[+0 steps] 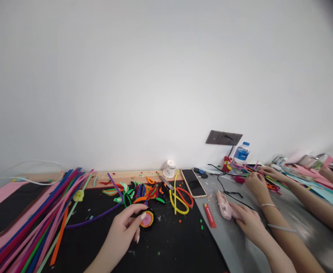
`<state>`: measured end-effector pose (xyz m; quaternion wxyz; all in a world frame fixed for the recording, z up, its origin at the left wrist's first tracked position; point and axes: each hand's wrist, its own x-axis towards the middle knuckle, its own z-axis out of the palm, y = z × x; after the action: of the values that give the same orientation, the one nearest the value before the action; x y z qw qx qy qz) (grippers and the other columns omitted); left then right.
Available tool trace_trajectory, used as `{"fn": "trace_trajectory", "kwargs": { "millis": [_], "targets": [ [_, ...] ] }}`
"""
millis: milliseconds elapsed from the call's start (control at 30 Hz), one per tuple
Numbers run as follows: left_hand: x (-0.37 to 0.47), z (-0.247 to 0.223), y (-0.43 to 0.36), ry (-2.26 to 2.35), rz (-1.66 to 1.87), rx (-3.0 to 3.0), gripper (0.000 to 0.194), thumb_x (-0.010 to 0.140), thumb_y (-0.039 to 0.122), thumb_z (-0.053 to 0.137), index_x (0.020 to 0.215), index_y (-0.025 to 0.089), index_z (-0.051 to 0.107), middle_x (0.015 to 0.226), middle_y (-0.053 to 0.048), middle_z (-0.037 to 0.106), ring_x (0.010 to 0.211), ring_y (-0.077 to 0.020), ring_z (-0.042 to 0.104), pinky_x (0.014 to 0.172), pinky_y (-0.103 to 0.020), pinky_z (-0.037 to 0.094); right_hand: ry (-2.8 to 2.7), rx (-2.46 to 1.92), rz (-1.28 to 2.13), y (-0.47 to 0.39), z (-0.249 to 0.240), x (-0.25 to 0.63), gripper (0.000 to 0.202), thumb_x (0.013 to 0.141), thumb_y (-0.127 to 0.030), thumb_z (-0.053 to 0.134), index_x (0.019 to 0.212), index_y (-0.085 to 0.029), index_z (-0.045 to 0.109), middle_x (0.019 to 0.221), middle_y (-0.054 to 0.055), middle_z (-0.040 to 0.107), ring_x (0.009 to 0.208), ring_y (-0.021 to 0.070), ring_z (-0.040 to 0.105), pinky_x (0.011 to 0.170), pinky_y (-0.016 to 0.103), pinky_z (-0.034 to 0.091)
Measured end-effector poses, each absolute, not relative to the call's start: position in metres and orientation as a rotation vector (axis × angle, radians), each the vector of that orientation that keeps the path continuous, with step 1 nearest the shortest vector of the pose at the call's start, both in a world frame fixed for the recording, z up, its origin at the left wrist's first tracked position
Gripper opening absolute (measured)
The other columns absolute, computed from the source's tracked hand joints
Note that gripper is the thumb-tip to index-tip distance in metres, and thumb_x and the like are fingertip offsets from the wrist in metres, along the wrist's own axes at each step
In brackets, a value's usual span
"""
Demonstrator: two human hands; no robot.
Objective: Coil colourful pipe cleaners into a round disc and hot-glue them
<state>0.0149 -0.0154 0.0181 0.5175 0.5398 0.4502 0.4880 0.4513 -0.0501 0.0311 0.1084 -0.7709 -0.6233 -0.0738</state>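
My left hand pinches a small round coil with a pink middle and yellow, orange and black rings, held at the black mat. On the right, my right hand is closed around the handle of a pale pink glue gun, its body over the grey table. A red lighter lies just left of the glue gun. Behind my left hand sits a pile of bent pipe-cleaner pieces in orange, green and blue. Orange-handled scissors lie beside a bent yellow pipe cleaner.
Long pipe cleaners fill the left side, with a purple one reaching the mat. A phone, white cup and water bottle stand or lie near the wall. A co-worker's hands work at the right, near a black cable.
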Motion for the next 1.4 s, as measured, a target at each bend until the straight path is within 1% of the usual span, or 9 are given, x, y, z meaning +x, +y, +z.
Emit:
{"fn": "trace_trajectory", "kwargs": {
  "millis": [133, 233, 367, 500, 600, 767, 933, 1133, 1400],
  "targets": [
    [0.015, 0.013, -0.014, 1.062, 1.179, 1.286, 0.020, 0.077, 0.033, 0.059, 0.091, 0.020, 0.064, 0.075, 0.002, 0.061, 0.034, -0.0059, 0.047, 0.037, -0.021, 0.038, -1.788, -2.004, -0.256, -0.053, 0.048, 0.407, 0.035, 0.071, -0.023, 0.043, 0.097, -0.018, 0.066, 0.106, 0.013, 0.065, 0.100, 0.0295, 0.058, 0.089, 0.043, 0.041],
    [0.015, 0.012, -0.014, 1.066, 1.176, 1.259, 0.021, 0.076, 0.035, 0.060, 0.090, 0.020, 0.064, 0.073, 0.002, 0.060, 0.034, -0.0055, 0.046, 0.036, -0.021, 0.038, -1.717, -1.763, -0.068, -0.053, 0.065, 0.340, 0.030, 0.081, -0.030, 0.041, 0.097, -0.018, 0.064, 0.108, 0.013, 0.064, 0.104, 0.0279, 0.056, 0.088, 0.039, 0.044],
    [0.016, 0.011, -0.014, 1.066, 1.198, 1.238, 0.024, 0.074, 0.037, 0.063, 0.089, 0.020, 0.064, 0.075, 0.002, 0.059, 0.033, -0.0048, 0.046, 0.035, -0.021, 0.038, -1.853, -1.544, 0.560, -0.044, 0.072, 0.243, 0.023, 0.082, -0.024, 0.046, 0.095, -0.020, 0.064, 0.091, 0.007, 0.068, 0.075, 0.0183, 0.063, 0.065, 0.026, 0.049],
    [0.016, 0.011, -0.012, 1.037, 1.225, 1.216, 0.025, 0.074, 0.038, 0.062, 0.092, 0.020, 0.062, 0.076, 0.002, 0.060, 0.033, -0.0052, 0.046, 0.033, -0.020, 0.037, -1.827, -1.393, 0.890, -0.028, 0.057, 0.182, 0.009, 0.075, -0.022, 0.059, 0.079, -0.017, 0.064, 0.063, -0.001, 0.062, 0.054, 0.0114, 0.055, 0.048, 0.019, 0.038],
    [0.016, 0.014, -0.012, 1.042, 1.251, 1.210, 0.025, 0.074, 0.038, 0.062, 0.092, 0.020, 0.061, 0.077, 0.001, 0.062, 0.034, -0.0061, 0.047, 0.034, -0.021, 0.039, -1.689, -1.375, 0.926, -0.018, 0.042, 0.163, 0.020, 0.077, -0.028, 0.058, 0.061, -0.016, 0.054, 0.045, -0.006, 0.047, 0.041, 0.0078, 0.044, 0.040, 0.018, 0.030],
    [0.014, 0.015, -0.015, 1.042, 1.269, 1.390, 0.020, 0.080, 0.031, 0.057, 0.096, 0.022, 0.062, 0.084, -0.001, 0.064, 0.040, -0.0081, 0.051, 0.041, -0.022, 0.045, -1.362, -1.220, 1.179, -0.013, 0.028, 0.160, 0.033, 0.074, -0.050, 0.059, 0.070, -0.018, 0.049, 0.052, -0.007, 0.044, 0.037, 0.0071, 0.043, 0.035, 0.017, 0.032],
    [0.011, 0.014, -0.017, 1.087, 1.285, 1.577, 0.020, 0.083, 0.026, 0.052, 0.100, 0.025, 0.063, 0.102, -0.005, 0.059, 0.046, -0.0092, 0.055, 0.046, -0.024, 0.049, -1.333, -1.197, 1.199, -0.015, 0.022, 0.166, 0.035, 0.074, -0.051, 0.060, 0.077, -0.015, 0.056, 0.052, -0.006, 0.048, 0.036, 0.0066, 0.041, 0.036, 0.018, 0.034],
    [0.007, 0.018, -0.016, 1.158, 1.258, 1.729, 0.019, 0.084, 0.026, 0.051, 0.093, 0.024, 0.067, 0.097, -0.006, 0.062, 0.051, -0.0127, 0.059, 0.050, -0.025, 0.052, -1.513, -1.237, 1.086, -0.017, 0.022, 0.171, 0.024, 0.081, -0.037, 0.055, 0.078, -0.015, 0.062, 0.050, -0.005, 0.046, 0.039, 0.0083, 0.044, 0.040, 0.019, 0.035],
    [0.003, 0.014, -0.015, 1.289, 1.268, 2.014, 0.020, 0.084, 0.023, 0.052, 0.094, 0.025, 0.069, 0.095, -0.007, 0.068, 0.089, -0.0234, 0.066, 0.076, -0.030, 0.055, -1.778, -1.324, 0.773, -0.019, 0.028, 0.174, 0.016, 0.082, -0.022, 0.051, 0.080, -0.017, 0.066, 0.057, -0.002, 0.053, 0.046, 0.0102, 0.048, 0.044, 0.019, 0.036]
  ]
}}
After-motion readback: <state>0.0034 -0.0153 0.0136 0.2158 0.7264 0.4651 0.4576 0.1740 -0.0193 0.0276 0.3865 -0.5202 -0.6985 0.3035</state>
